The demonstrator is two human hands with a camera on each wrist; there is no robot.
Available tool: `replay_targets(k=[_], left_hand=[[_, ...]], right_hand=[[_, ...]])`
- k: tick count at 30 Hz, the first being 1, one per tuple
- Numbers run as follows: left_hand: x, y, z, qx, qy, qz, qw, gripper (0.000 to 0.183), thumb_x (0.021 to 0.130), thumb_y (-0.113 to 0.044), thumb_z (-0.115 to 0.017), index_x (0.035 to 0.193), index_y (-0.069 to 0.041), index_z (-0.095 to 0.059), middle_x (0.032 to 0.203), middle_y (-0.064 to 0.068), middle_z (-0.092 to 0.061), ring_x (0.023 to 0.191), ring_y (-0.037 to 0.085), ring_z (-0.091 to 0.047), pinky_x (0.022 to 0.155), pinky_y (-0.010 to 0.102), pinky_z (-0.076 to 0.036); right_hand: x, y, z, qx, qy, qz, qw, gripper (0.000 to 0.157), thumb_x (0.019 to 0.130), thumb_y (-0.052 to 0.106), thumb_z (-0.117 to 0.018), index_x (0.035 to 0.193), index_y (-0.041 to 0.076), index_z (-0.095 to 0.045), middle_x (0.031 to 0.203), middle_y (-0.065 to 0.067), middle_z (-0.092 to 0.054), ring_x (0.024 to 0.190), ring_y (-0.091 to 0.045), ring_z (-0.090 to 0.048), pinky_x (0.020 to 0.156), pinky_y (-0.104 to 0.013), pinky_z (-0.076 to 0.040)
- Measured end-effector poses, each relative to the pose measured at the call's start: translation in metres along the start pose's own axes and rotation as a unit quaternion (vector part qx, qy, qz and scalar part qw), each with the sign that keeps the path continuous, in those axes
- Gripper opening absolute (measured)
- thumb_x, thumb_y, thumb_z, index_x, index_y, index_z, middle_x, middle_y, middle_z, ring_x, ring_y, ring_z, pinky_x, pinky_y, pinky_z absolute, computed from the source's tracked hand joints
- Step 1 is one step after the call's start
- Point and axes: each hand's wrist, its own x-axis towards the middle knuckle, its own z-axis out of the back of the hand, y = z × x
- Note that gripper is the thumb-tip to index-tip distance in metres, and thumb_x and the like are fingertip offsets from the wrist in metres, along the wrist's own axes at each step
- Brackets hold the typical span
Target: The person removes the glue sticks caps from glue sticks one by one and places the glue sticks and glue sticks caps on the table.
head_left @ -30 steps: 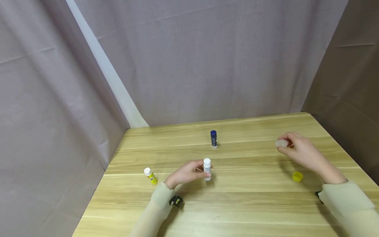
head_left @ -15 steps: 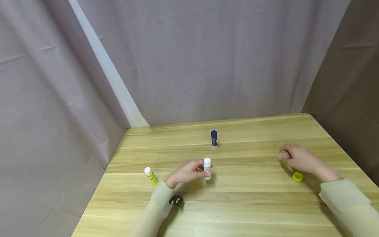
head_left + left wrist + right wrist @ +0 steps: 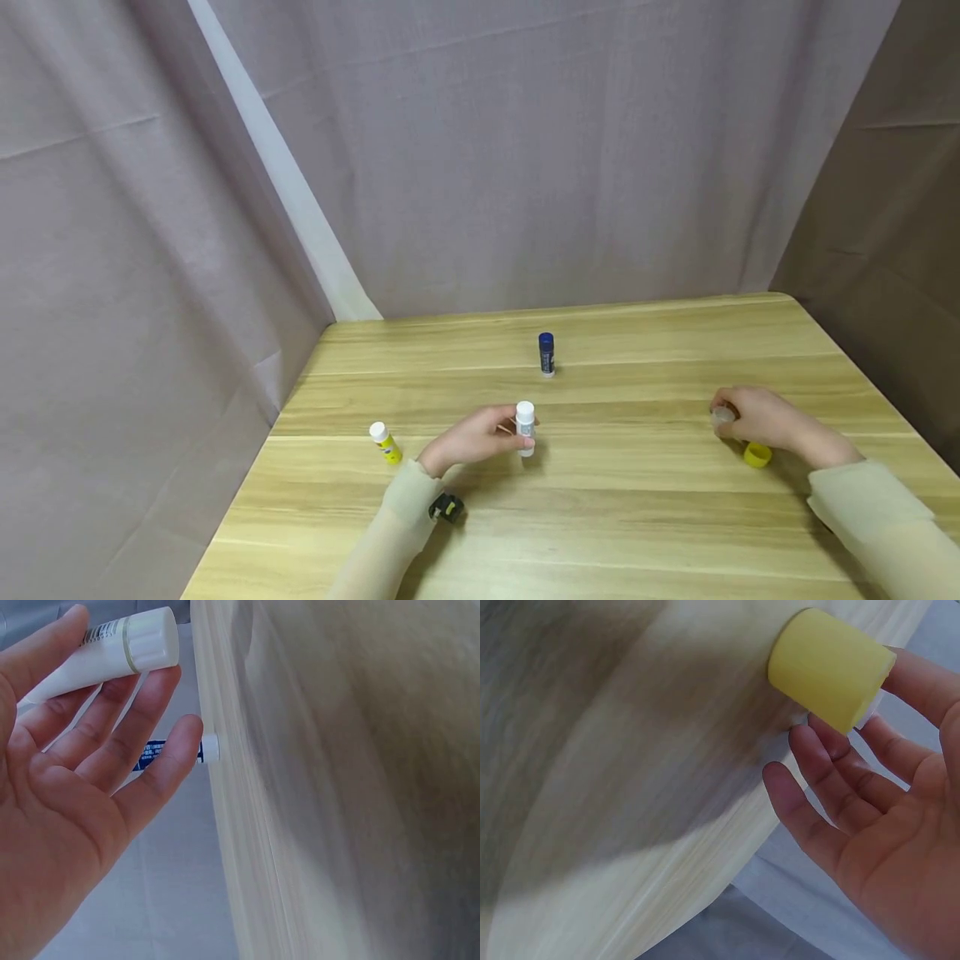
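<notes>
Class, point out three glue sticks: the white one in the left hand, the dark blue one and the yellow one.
White glue stick [image 3: 525, 427], head view, on its labelled body.
Dark blue glue stick [image 3: 547, 358], head view, on its dark body.
Yellow glue stick [image 3: 387, 446], head view, on its body below the white cap.
</notes>
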Motion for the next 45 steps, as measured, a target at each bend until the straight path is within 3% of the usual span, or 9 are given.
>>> replay_targets(k=[8,15,20,23,29,33,36,42,45], left_hand=[[0.000,-0.002,0.004,0.001,-0.008,0.002,1.0000,0.037,0.097,-0.023,-0.067,0.125,0.000,-0.062,0.109,0.000,-0.069,0.105,0.022,-0.063,0.091,0.026,-0.051],[-0.005,-0.002,0.012,-0.030,-0.067,0.000,0.9973,0.029,0.095,-0.018,-0.069,0.118,0.000,-0.063,0.104,0.004,-0.068,0.100,0.020,-0.064,0.090,0.029,-0.053],[-0.010,-0.013,0.037,-0.004,-0.115,-0.003,0.9934,0.024,0.094,-0.014,-0.069,0.115,-0.004,-0.065,0.106,0.007,-0.069,0.101,0.024,-0.065,0.092,0.035,-0.053],[-0.014,-0.025,0.056,0.018,-0.138,-0.005,0.9902,0.027,0.094,-0.009,-0.068,0.119,-0.001,-0.064,0.109,0.012,-0.069,0.103,0.029,-0.064,0.094,0.041,-0.053],[-0.032,-0.067,0.090,0.032,-0.166,-0.011,0.9855,0.031,0.093,-0.001,-0.067,0.123,0.006,-0.062,0.114,0.018,-0.068,0.103,0.033,-0.065,0.094,0.043,-0.053],[-0.042,-0.073,0.105,0.039,-0.179,-0.003,0.9830,0.030,0.094,-0.002,-0.066,0.123,0.006,-0.062,0.113,0.017,-0.068,0.104,0.032,-0.065,0.095,0.044,-0.052],[-0.047,-0.064,0.111,0.036,-0.189,0.009,0.9812,0.031,0.095,-0.003,-0.065,0.124,0.006,-0.061,0.112,0.019,-0.068,0.104,0.033,-0.065,0.095,0.045,-0.052],[-0.062,-0.013,0.116,0.025,-0.209,0.045,0.9765,0.032,0.096,-0.011,-0.067,0.124,0.002,-0.061,0.118,0.021,-0.066,0.105,0.035,-0.065,0.092,0.046,-0.054],[-0.073,0.004,0.122,0.028,-0.221,0.055,0.9735,0.033,0.095,-0.017,-0.068,0.123,-0.001,-0.062,0.118,0.019,-0.066,0.106,0.034,-0.065,0.092,0.046,-0.054]], right_hand=[[0.000,-0.004,0.001,0.003,0.003,-0.005,1.000,0.037,0.081,0.018,-0.078,0.107,-0.006,-0.065,0.093,-0.009,-0.065,0.080,-0.018,-0.056,0.066,-0.035,-0.047],[-0.003,-0.003,0.002,0.016,0.004,0.011,1.000,0.042,0.079,0.017,-0.081,0.108,-0.009,-0.064,0.092,-0.008,-0.066,0.080,-0.019,-0.058,0.067,-0.035,-0.049],[-0.002,-0.004,0.003,0.012,0.003,0.006,1.000,0.043,0.078,0.017,-0.081,0.108,-0.009,-0.064,0.094,-0.011,-0.065,0.082,-0.020,-0.058,0.069,-0.037,-0.049],[-0.003,-0.006,0.005,0.012,0.004,0.004,1.000,0.044,0.078,0.016,-0.081,0.109,-0.009,-0.064,0.094,-0.012,-0.065,0.083,-0.021,-0.059,0.069,-0.038,-0.050],[-0.006,-0.009,0.007,0.013,0.011,-0.003,1.000,0.046,0.079,0.016,-0.081,0.110,-0.011,-0.063,0.094,-0.012,-0.065,0.083,-0.021,-0.059,0.069,-0.037,-0.050],[-0.007,-0.010,0.007,0.017,0.013,-0.007,1.000,0.046,0.079,0.016,-0.081,0.111,-0.011,-0.063,0.094,-0.010,-0.065,0.082,-0.020,-0.058,0.069,-0.037,-0.049],[-0.007,-0.011,0.006,0.017,0.009,-0.008,1.000,0.045,0.078,0.017,-0.081,0.110,-0.010,-0.063,0.093,-0.009,-0.065,0.082,-0.020,-0.058,0.069,-0.037,-0.049],[-0.008,-0.011,0.002,0.016,-0.001,-0.002,1.000,0.043,0.080,0.018,-0.081,0.109,-0.008,-0.064,0.092,-0.007,-0.065,0.081,-0.017,-0.057,0.069,-0.035,-0.049],[-0.009,-0.010,0.002,0.021,-0.003,-0.005,1.000,0.043,0.080,0.018,-0.081,0.109,-0.009,-0.064,0.092,-0.006,-0.066,0.080,-0.017,-0.057,0.068,-0.034,-0.049]])
